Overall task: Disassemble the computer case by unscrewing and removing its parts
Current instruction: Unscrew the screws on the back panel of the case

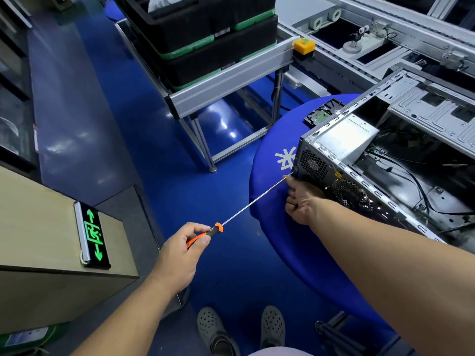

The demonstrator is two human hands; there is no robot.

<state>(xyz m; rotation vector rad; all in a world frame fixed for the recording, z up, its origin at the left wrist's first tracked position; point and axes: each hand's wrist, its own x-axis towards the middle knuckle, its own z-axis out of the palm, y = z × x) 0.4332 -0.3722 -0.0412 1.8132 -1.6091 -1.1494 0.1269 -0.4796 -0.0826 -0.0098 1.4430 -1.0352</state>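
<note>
An open computer case lies on its side on a round table with a blue cover, its rear panel with fan grilles facing me. My left hand grips the orange and black handle of a long screwdriver. The screwdriver tip meets the lower left corner of the rear panel. My right hand is curled against that same corner, its thumb beside the shaft near the tip. A silver power supply sits inside the case, with black cables behind it.
A removed black part lies on the table behind the case. An aluminium-frame stand with stacked black trays stands beyond, a conveyor line at the back right. A wooden cabinet with a green exit sign is at left. Blue floor lies between.
</note>
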